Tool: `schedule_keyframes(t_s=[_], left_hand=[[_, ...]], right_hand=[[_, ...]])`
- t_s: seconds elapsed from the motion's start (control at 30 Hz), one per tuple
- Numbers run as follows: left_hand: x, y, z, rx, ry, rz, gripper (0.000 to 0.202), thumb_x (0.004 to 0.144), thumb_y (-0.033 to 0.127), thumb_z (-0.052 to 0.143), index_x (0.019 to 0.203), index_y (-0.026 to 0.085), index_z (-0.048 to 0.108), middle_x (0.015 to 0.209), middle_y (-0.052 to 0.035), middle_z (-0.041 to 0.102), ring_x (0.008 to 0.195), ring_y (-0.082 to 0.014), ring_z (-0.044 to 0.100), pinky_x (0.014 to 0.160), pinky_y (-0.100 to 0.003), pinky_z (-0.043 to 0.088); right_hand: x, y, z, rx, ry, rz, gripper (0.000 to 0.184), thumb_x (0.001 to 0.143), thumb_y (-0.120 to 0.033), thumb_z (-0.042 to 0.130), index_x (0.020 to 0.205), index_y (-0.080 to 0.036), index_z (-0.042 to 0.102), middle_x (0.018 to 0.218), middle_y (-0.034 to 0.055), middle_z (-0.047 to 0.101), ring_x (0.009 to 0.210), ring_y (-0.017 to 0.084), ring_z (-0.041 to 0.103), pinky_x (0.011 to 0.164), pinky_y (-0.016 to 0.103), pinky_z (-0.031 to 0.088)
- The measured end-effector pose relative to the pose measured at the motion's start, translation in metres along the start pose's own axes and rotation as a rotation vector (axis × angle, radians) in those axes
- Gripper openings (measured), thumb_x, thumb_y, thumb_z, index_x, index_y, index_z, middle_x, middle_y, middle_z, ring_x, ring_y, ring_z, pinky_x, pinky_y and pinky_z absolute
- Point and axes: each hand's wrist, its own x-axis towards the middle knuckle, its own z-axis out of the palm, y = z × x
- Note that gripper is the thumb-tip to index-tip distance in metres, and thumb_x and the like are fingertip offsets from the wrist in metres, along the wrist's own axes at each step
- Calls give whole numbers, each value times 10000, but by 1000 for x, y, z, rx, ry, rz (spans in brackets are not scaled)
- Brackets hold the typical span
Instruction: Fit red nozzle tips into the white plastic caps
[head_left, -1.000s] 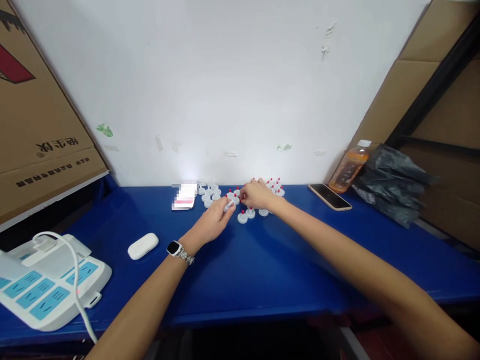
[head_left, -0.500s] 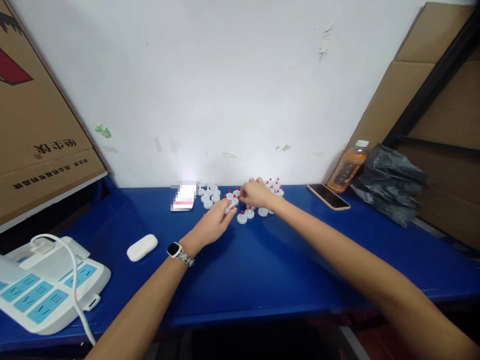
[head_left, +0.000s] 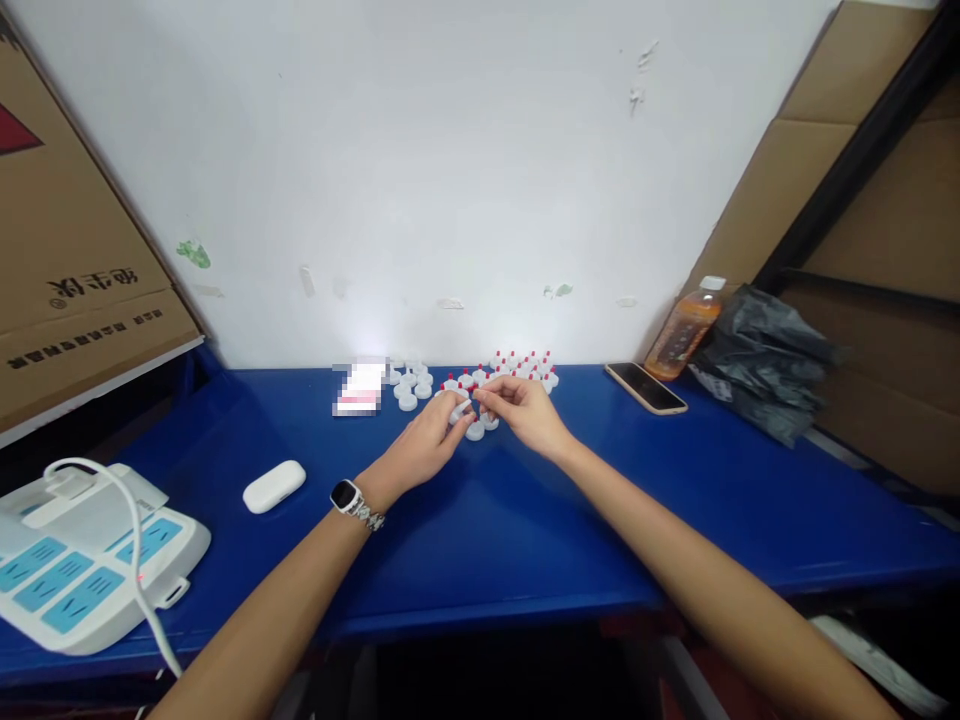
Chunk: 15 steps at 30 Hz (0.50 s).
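Head view: the right hand (head_left: 525, 415) has drawn in beside the white round plastic cap (head_left: 460, 411) gripped by the left hand (head_left: 426, 442).

The left thumb and fingers clamp that cap over the far middle of the blue tabletop (head_left: 510, 540); the right fingertips close together just beside it, though whether they pinch anything I cannot tell. More white caps with red tips (head_left: 550, 380) now show at far right, and the work seems centred on the held cap. Plain white caps (head_left: 407, 402) lie farther left.
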Motion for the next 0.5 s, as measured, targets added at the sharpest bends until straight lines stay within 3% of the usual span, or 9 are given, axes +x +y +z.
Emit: schedule_keyframes(t_s=[0.5], left_hand=[[-3,-1,1,53,-57,-21,224,1009,388,372,1074,208,489,1018,-74,579,918,-221,561,836,-389,466]], right_hand=[[-7,6,16,35,96,-51,392,735,-552,757,737,-177,644,632,2,640,573,120,581,582,258,494]])
